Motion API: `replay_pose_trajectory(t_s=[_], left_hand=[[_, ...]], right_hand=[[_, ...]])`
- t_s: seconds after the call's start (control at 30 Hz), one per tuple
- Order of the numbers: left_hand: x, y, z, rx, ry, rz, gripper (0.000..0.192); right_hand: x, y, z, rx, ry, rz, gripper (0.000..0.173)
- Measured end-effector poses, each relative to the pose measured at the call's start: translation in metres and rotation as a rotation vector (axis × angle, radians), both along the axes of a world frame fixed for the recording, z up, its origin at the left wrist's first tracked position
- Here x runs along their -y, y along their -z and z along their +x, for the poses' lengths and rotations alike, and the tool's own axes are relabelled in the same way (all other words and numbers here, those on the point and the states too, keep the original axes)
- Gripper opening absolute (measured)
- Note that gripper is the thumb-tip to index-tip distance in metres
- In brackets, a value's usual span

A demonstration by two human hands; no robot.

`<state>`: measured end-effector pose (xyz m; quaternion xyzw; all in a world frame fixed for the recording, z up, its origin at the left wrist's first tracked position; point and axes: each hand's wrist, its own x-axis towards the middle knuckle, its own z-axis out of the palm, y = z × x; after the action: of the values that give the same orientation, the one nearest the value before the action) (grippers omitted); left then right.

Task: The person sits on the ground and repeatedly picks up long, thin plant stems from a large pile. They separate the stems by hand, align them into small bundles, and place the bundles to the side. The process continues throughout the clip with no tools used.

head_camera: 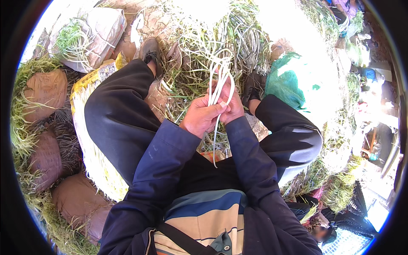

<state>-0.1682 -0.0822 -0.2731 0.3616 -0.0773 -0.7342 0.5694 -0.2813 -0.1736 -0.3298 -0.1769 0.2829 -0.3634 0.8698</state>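
Both my hands meet in front of my lap, around a small bunch of long pale plant stalks (220, 83). My left hand (200, 115) pinches the stalks between thumb and fingers. Against it, my right hand (232, 103) holds the same bunch from the other side, its fingers partly hidden behind the stalks. The upper ends loop over above the hands, and one stalk hangs down towards my lap. Beyond the hands lies a large heap of green and pale stalks (242, 41) on the ground, between and past my shoes.
A white sack (108, 32) with loose stalks on it lies at the upper left. Brown sacks (76, 197) and more stalks line the left side. A green sack (285, 81) lies by my right knee. Other people sit at the upper right and lower right.
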Motion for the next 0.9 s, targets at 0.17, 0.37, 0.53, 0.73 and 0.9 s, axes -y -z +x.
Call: replay_pose_trajectory(t_s=[0.17, 0.37, 0.53, 0.73, 0.9], left_hand=[[0.0, 0.004, -0.002, -0.033, 0.024, -0.019, 0.014], [-0.001, 0.005, -0.003, -0.058, 0.028, -0.034, 0.014], [0.0, 0.007, -0.009, -0.078, -0.054, -0.009, 0.012], [-0.003, 0.008, 0.0, -0.084, 0.061, -0.045, 0.009], [-0.004, -0.024, 0.012, 0.018, -0.001, -0.066, 0.012]], right_hand=[[0.001, -0.005, 0.003, -0.073, 0.059, -0.015, 0.04], [0.006, -0.003, 0.004, -0.222, 0.055, -0.102, 0.035], [0.007, 0.003, 0.0, -0.315, 0.031, -0.124, 0.024], [0.005, 0.05, -0.012, -0.545, -0.049, -0.235, 0.01], [-0.011, 0.133, -0.052, -1.096, -0.317, -0.429, 0.013]])
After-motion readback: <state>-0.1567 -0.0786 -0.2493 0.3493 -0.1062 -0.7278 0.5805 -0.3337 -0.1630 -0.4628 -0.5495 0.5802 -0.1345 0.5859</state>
